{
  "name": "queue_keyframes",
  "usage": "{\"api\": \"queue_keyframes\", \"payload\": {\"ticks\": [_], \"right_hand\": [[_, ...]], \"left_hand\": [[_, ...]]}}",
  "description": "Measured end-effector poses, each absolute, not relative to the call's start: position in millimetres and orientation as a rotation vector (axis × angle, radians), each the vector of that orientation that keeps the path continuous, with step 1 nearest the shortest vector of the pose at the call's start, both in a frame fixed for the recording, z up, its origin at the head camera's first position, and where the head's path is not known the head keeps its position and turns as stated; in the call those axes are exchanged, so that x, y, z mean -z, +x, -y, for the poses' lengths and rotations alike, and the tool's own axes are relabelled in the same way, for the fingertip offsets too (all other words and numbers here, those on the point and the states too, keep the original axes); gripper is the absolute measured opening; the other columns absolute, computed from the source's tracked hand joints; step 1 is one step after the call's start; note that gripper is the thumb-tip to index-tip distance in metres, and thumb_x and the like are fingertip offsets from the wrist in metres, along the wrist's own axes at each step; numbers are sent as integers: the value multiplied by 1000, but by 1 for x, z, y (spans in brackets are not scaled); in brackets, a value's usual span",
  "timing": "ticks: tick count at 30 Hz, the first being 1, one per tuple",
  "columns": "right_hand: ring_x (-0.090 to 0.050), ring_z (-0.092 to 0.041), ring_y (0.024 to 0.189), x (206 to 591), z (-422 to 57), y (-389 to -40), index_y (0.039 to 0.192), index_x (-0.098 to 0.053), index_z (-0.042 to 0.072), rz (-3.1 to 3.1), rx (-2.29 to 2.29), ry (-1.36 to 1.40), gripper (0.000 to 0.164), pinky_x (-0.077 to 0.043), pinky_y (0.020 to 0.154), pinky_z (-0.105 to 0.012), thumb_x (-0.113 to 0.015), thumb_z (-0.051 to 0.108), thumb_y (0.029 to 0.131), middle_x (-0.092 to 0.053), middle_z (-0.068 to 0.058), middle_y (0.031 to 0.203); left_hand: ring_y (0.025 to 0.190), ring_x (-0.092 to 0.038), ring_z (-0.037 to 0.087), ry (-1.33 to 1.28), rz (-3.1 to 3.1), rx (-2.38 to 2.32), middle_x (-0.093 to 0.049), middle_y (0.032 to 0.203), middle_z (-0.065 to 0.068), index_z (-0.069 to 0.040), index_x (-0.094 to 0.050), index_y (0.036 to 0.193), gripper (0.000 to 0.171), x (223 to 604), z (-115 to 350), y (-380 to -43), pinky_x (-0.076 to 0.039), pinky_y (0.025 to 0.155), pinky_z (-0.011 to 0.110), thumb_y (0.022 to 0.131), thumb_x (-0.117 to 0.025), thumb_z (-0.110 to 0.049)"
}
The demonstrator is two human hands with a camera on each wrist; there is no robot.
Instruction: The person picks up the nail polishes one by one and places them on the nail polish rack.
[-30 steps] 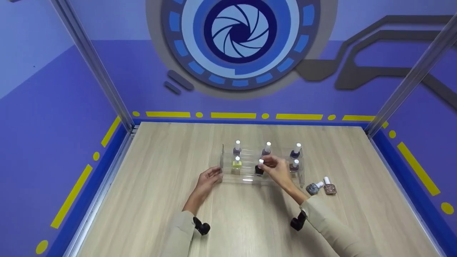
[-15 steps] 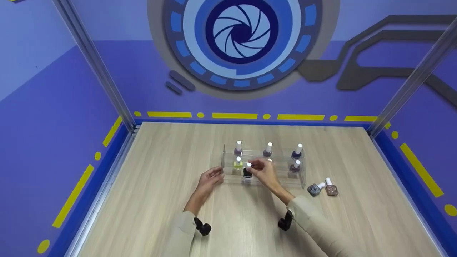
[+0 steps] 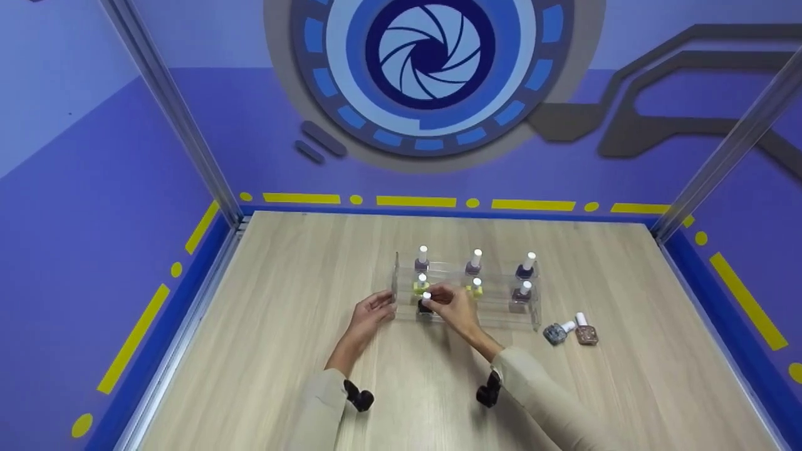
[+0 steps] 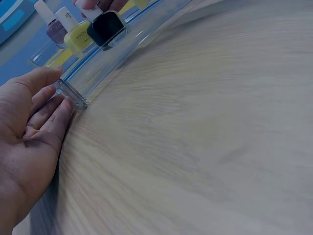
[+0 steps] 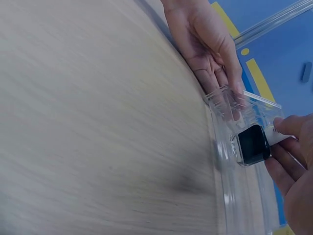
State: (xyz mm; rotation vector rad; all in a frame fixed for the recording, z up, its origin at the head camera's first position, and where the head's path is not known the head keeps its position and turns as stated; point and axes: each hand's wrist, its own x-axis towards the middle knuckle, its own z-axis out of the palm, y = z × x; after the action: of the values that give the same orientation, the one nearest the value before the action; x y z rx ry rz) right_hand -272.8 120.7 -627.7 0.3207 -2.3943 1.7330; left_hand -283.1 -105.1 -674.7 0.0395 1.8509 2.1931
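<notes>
My right hand (image 3: 456, 309) pinches the white cap of a black nail polish bottle (image 5: 253, 144). The bottle is close over the front tier at the left end of a clear stepped display rack (image 3: 495, 318), in front of a yellow polish bottle (image 4: 78, 39). At the rack's left end panel, my left hand (image 3: 369, 317) holds on with thumb and fingertips. A second yellow bottle (image 3: 475, 290) and a dark purple one (image 3: 521, 293) stand in the middle tier. Along the back tier are a mauve bottle (image 3: 421, 263), another mauve one (image 3: 473, 266) and a dark one (image 3: 525, 269).
Right of the rack, two glitter polish bottles lie on the wooden table (image 3: 282, 282): a grey-blue one (image 3: 555, 334) and a pinkish-brown one (image 3: 587, 334). Blue panels with metal posts (image 3: 182, 119) enclose the table at the back and sides.
My right hand has carried the black bottle left and forward from the rack's middle to its left end, uncovering the second yellow bottle. My left hand stays at the rack's end.
</notes>
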Motion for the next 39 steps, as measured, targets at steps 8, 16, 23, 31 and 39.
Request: {"api": "queue_keyframes", "payload": {"ticks": [8,16,23,31,39], "right_hand": [[-76,-27,86,632,-116,-273,100,-75,-4,2423,-1741,328,17,-62,77,-22,-80,0,84,-78,-20,95],[-76,-31,90,636,-109,-277,101,-73,-5,2393,-1822,341,17,-62,81,-24,-78,-1,85,-77,-22,98],[-72,-45,98,638,-106,-276,108,-70,-11,2370,-1873,381,24,-63,90,-42,-75,-6,86,-74,-30,104],[-66,-54,110,606,-115,-253,118,-63,-18,2404,-1879,498,29,-57,97,-59,-67,-10,90,-67,-37,117],[-73,-39,88,576,-142,-240,107,-70,-12,2430,-1744,400,16,-61,79,-22,-66,-10,91,-72,-33,101]], "left_hand": [[144,-48,36,22,-1837,-2183,-48,152,28,7,-48,145,51,674,105,-284,-53,110,38,99,-65,-9],[141,-51,34,35,-1841,-2199,-50,151,28,8,-49,144,51,675,103,-286,-55,106,35,99,-66,-8],[139,-53,32,40,-1827,-2220,-51,149,29,9,-49,143,51,678,104,-285,-55,106,36,99,-67,-9],[126,-61,20,45,-1829,-2220,-53,147,29,9,-50,142,50,677,105,-282,-57,101,29,98,-67,-7],[133,-57,28,30,-1843,-2190,-52,148,28,8,-50,143,49,674,105,-283,-57,101,30,99,-65,-8]]}}
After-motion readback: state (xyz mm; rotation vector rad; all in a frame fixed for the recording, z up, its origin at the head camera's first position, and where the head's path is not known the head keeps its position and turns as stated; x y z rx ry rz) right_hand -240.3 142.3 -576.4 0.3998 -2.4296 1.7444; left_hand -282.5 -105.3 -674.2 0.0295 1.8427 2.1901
